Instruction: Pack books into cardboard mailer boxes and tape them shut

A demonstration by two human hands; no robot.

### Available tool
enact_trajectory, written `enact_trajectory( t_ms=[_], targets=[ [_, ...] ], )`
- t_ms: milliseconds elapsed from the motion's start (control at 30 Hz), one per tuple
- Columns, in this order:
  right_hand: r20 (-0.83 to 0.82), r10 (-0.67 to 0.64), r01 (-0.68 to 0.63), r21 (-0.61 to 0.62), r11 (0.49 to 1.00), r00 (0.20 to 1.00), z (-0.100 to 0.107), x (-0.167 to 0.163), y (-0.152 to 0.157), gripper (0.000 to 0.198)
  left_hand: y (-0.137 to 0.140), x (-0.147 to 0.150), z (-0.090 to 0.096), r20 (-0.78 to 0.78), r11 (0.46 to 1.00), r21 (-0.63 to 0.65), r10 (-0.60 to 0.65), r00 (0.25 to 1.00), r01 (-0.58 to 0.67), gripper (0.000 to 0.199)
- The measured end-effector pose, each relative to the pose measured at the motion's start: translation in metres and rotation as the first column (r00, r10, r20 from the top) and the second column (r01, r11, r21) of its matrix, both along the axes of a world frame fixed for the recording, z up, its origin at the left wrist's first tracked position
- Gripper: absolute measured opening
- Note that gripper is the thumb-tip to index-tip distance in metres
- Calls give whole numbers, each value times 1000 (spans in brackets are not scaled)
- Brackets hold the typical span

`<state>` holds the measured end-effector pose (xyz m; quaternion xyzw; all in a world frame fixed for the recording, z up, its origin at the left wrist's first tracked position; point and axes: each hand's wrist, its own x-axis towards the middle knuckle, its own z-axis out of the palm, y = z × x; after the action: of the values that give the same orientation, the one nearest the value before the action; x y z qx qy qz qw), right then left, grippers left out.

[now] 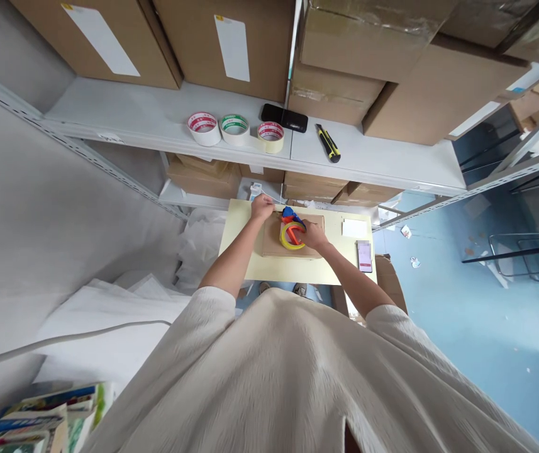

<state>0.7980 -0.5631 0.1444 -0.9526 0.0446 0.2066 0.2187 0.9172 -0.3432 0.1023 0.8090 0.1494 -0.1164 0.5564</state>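
A closed cardboard box [315,251] lies flat on a small pale-yellow table [260,270] in front of me. My right hand [315,235] is wrapped round a tape dispenser [292,217] with red and blue parts and a yellow-rimmed roll of tape, held over the box. At the box's far left corner, my left hand [262,207] has its fingers pinched together. What lies between those fingertips is too small to make out. To the right of the box are a white sheet of paper [355,228] and a phone [364,257] with a lit screen.
On the shelf [382,154] above the table stand three tape rolls [234,129], a black case [284,117] and a yellow-black utility knife [328,143]. Large cartons [231,47] fill its back. White packing sheets [109,321] lie on the left; blue floor [439,277] shows at right.
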Motion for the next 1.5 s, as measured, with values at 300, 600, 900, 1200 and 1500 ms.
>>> enact_trajectory(
  t_ms=[300,600,900,1200,1500],
  targets=[
    [-76,-225,231,519,823,971,-2,10,-28,60,-5,1,23,-41,987,-155,-37,998,30,30],
    [9,-165,129,583,802,986,7,6,-48,73,-3,-9,36,21,980,-151,-131,991,132,25],
    [274,39,-158,428,890,961,1,-13,-64,93,3,-20,51,296,948,-111,-255,921,298,32],
    [434,283,-267,-99,959,855,-6,-14,-78,74,-5,-38,61,505,966,8,-226,833,257,27],
    [481,187,-209,-8,978,857,-5,-23,-90,79,-4,-49,77,379,987,-36,-130,916,155,35]
  ],
)
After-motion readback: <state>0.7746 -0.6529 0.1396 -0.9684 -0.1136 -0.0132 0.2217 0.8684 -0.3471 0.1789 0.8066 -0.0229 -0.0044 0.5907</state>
